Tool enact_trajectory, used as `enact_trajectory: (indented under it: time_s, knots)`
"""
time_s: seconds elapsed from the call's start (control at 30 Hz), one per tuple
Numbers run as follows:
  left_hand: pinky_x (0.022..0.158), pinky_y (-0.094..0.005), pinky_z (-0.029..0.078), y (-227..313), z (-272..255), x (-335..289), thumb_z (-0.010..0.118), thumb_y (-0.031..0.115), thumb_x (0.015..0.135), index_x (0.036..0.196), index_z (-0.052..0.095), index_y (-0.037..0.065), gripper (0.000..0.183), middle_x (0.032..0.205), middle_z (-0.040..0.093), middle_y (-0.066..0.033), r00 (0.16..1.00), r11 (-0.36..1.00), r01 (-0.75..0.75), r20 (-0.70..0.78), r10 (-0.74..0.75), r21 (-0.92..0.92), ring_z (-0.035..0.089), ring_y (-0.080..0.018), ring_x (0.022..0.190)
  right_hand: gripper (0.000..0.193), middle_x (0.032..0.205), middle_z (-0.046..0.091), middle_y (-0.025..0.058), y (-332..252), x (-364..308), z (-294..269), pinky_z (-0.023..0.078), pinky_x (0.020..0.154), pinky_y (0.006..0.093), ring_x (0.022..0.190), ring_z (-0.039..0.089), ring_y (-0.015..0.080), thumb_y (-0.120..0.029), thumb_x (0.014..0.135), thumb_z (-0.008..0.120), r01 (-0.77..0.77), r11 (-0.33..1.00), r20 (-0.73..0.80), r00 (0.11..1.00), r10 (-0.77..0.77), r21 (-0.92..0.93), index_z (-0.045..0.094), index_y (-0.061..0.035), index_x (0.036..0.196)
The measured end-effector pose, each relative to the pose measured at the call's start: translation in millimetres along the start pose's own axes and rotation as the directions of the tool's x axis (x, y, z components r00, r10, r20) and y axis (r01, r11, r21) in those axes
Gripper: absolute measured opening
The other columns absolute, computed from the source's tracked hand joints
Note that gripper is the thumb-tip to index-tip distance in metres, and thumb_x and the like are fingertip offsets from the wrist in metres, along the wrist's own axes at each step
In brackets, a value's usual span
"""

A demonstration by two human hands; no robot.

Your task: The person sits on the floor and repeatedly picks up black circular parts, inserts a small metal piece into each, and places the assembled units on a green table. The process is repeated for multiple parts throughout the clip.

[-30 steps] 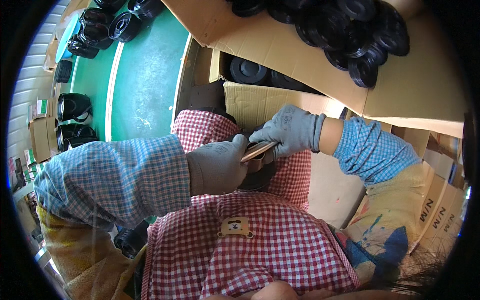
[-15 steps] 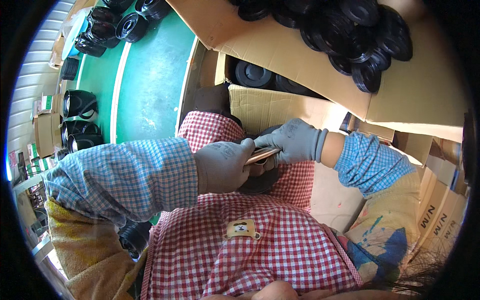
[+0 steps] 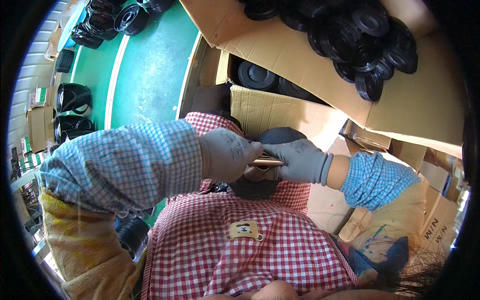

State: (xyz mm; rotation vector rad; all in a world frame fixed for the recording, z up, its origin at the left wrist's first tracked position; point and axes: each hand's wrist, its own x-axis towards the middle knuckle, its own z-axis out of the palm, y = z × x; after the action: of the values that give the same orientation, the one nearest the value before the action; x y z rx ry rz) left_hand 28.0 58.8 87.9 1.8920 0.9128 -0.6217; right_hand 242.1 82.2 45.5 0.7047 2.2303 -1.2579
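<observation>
My left hand (image 3: 229,154), in a grey glove, is closed on one end of a shiny copper-coloured strip-like piece (image 3: 268,161). My right hand (image 3: 302,161), gloved the same way, grips its other end. Fingers cover most of the piece, so its full shape is hidden. Just below the hands, over my lap, is a black rounded part (image 3: 254,189); whether it is joined to the piece I cannot tell. A red checked apron (image 3: 245,260) covers my lap and front.
At far right, a pile of black round discs (image 3: 345,40) lies on a cardboard sheet (image 3: 400,105). Below it, an open carton (image 3: 280,107) holds black round parts (image 3: 256,75). On my left, black pot-like parts (image 3: 73,97) stand on a green table (image 3: 147,70).
The copper-coloured piece has turned from slanting to nearly level between my hands. My right hand has come slightly lower, and more of the dark rounded shape behind the hands shows.
</observation>
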Motion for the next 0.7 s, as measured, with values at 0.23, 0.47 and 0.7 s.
enact_trajectory:
  time_s: [0.23,0.47,0.7]
  knots:
    - [0.069,-0.0442,0.061,-27.8,-8.6,21.4,0.056,0.025,0.1,0.118,0.054,0.007,0.026,0.086,0.068,-0.0145,0.959,0.884,-0.277,0.056,0.277,0.377,0.073,-0.0285,0.082,0.057,0.12,0.068,0.0207,-37.9,-24.9,5.0,0.053,0.092,0.0442,0.104,0.069,0.0336,-0.038,0.098,0.061,-0.169,0.862,-0.004,0.981,0.195,0.478,0.045,-0.0092,0.144]
    - [0.068,-0.0449,0.061,-59.6,8.9,50.0,0.053,0.03,0.1,0.112,0.049,0.009,0.025,0.086,0.067,-0.0146,0.884,0.782,-0.414,-0.002,0.468,0.465,0.073,-0.0328,0.082,0.045,0.089,0.061,0.008,-59.0,-28.9,32.2,0.05,0.067,0.029,0.074,0.058,0.0149,-0.024,0.1,0.061,-0.2,0.486,0.039,0.946,0.322,0.851,0.046,-0.0006,0.135]
    - [0.07,-0.0483,0.059,-50.4,-11.9,69.8,0.053,0.031,0.097,0.113,0.049,0.011,0.026,0.086,0.065,-0.0122,0.762,0.546,-0.508,0.053,0.645,0.666,0.071,-0.035,0.083,0.029,0.081,0.056,0.004,-86.9,-30.9,51.2,0.047,0.06,0.0269,0.07,0.054,0.0118,-0.019,0.1,0.062,-0.159,0.326,-0.018,0.877,0.479,0.932,0.049,-0.0025,0.12]
